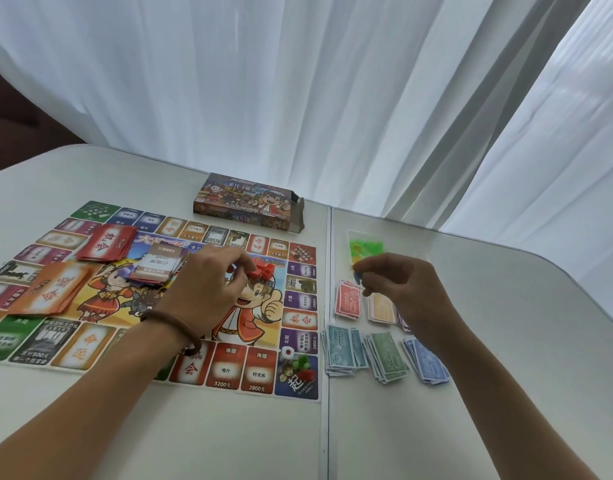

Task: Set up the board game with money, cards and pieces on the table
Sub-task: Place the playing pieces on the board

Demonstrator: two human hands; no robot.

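The paper game board (228,368) lies flat on the white table (505,393). On it are a red card pile (107,242), an orange card pile (54,292) and a pile of property cards (159,268). My left hand (211,289) pinches a red plastic house at a small cluster of red houses (265,268) near the board's middle. My right hand (398,282) pinches a small blue piece over a clear bag of green pieces (362,249). Money stacks lie to the right: red (348,301), orange (381,308), teal (343,349), green (388,356), blue (426,363). A die (287,353) and small tokens (303,365) sit on the start corner.
The game box (246,202) lies open-ended beyond the board's far edge. A seam (327,393) runs between two table halves. White curtains (298,81) hang behind the table. The near part of the table is bare white surface.
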